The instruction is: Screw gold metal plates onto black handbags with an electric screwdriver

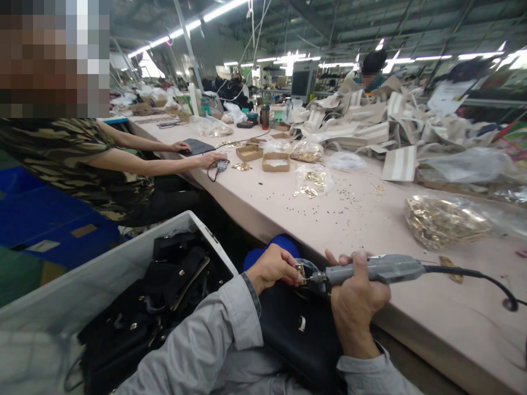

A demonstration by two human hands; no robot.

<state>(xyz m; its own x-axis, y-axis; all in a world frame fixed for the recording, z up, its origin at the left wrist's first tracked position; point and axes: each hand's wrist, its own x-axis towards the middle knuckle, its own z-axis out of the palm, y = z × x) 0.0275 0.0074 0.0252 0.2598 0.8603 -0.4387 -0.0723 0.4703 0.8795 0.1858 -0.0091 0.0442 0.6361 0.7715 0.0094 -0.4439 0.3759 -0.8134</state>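
My right hand (356, 293) is wrapped round a grey electric screwdriver (376, 269) with a black cord, its tip pointing left. The tip meets a small gold metal buckle (300, 272) that my left hand (273, 267) pinches at the table's front edge. A black leather bag (302, 332) lies on my lap just below both hands.
A white bin (78, 285) of black bags stands at my left. The long pale table (370, 219) carries bags of gold hardware (444, 219), loose screws, small cardboard boxes (275, 161) and piled striped canvas bags (370, 123). A person in a camouflage shirt (69, 159) works at the far left.
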